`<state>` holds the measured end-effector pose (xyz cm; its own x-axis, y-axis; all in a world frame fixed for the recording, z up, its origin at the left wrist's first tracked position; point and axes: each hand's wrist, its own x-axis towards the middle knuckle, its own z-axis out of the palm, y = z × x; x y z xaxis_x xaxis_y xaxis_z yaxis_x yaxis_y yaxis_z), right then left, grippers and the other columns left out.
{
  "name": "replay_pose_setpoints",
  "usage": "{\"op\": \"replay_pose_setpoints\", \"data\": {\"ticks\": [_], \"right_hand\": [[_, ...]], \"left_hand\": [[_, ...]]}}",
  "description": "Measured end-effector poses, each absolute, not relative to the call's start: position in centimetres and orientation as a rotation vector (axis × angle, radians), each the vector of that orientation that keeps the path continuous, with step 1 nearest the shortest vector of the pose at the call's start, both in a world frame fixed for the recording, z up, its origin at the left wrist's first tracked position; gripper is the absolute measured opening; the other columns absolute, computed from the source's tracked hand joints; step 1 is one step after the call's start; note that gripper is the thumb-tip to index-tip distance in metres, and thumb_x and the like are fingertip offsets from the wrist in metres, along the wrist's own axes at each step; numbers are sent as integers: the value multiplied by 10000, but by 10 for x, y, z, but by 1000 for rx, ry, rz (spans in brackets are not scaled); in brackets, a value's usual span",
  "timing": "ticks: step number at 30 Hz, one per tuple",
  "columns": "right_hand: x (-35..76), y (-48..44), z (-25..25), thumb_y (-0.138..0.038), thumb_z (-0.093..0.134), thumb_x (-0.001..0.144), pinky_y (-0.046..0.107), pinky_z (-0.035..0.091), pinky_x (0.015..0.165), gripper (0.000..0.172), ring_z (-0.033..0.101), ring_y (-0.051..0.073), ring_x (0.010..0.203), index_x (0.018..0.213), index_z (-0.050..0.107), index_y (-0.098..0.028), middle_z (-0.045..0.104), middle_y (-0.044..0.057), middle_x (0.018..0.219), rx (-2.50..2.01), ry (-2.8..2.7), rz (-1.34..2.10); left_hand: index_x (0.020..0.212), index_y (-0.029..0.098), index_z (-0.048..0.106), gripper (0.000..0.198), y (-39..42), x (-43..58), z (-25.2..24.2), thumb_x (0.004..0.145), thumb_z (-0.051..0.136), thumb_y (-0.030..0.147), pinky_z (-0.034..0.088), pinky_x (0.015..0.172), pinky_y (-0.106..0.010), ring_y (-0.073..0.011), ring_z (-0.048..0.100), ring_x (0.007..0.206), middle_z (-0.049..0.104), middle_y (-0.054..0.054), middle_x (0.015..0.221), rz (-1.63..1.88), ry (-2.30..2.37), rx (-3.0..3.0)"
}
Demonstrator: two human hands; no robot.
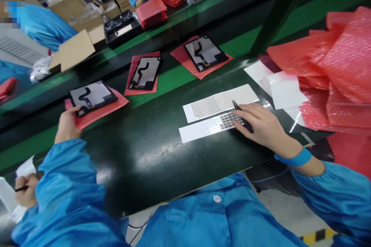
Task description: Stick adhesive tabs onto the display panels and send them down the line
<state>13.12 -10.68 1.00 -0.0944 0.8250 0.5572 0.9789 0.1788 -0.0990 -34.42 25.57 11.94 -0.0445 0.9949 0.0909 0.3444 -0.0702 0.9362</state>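
Over the lower label strip (194,133): right hand (262,125), fingers closed round black tweezers (247,122). Just beyond the strip: upper label strip (220,102). Well left of the strip: left panel (101,93), lying on a red pouch (108,112), its near corner pinched by the left hand (68,123), underside fingers hidden. Handling, as judged: light tweezer pressure, strip kept flat; panel held by its rim, thumb clear of the dark ribbon (87,92).

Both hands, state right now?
Left hand: closed on the edge of the leftmost panel.
Right hand: closed, holding black tweezers.
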Motion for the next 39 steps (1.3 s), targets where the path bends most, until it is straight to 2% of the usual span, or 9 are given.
{"op": "replay_pose_setpoints", "data": {"ticks": [2,4,8,10,14,17,20,29,39], "right_hand": [[134,-91,8,-335,709,973,544,573,1046,394,704,367,1209,1314,663,-143,723,201,1289,-1678,-1975,-334],[136,-76,2,-372,694,986,574,549,1080,434,663,382,1292,1353,644,-146,698,209,1354,-1653,-2007,-235],[136,-54,-9,-407,657,1007,597,519,1119,436,626,381,1350,1371,649,-169,670,197,1418,-1586,-2044,-20],[136,-50,-12,-414,665,999,590,517,1130,442,625,380,1353,1372,653,-177,676,188,1413,-1561,-2041,42],[141,-51,-10,-420,697,976,578,513,1138,456,637,380,1338,1365,645,-187,697,179,1371,-1594,-2015,11],[147,-56,-7,-397,713,965,584,494,1153,440,644,389,1325,1332,653,-163,705,194,1347,-1650,-1987,-70],[149,-60,-3,-394,717,959,601,470,1167,440,644,395,1320,1336,649,-177,714,177,1329,-1709,-1940,-141],[122,-36,-9,-526,653,999,634,341,1251,569,495,370,1486,1474,525,-242,606,151,1515,-1583,-2171,7],[83,-17,-12,-556,599,1017,673,278,1267,608,482,387,1491,1506,489,-211,572,178,1544,-1586,-2149,55]], "left_hand": [[992,156,611,138,238,-350,123,883,691,187,615,818,-350,-145,664,775,661,22,832,1210,1502,1345],[978,182,623,242,207,-350,130,746,663,129,622,896,-371,-171,693,868,685,42,820,1272,1493,1253],[943,248,745,204,119,-327,137,745,708,215,634,951,-377,-240,704,1111,773,66,967,1232,1452,1213],[942,292,777,215,77,-306,127,731,760,256,656,873,-341,-243,732,1058,778,97,944,1078,1490,1118],[1030,287,773,395,23,-266,81,644,854,316,661,657,-365,-305,773,904,794,16,1013,777,1392,986],[1207,303,724,557,10,-252,48,675,879,361,660,663,-355,-293,776,896,785,-18,1101,670,1329,920],[1333,312,652,658,10,-249,33,721,884,373,663,778,-348,-280,764,999,763,-32,1198,639,1260,914],[1384,322,609,688,22,-262,37,750,875,357,652,801,-342,-293,756,1055,745,-28,1276,695,1246,941],[1355,323,627,608,12,-274,35,791,843,386,650,883,-370,-294,739,1121,743,-17,1278,662,1253,1016]]}}
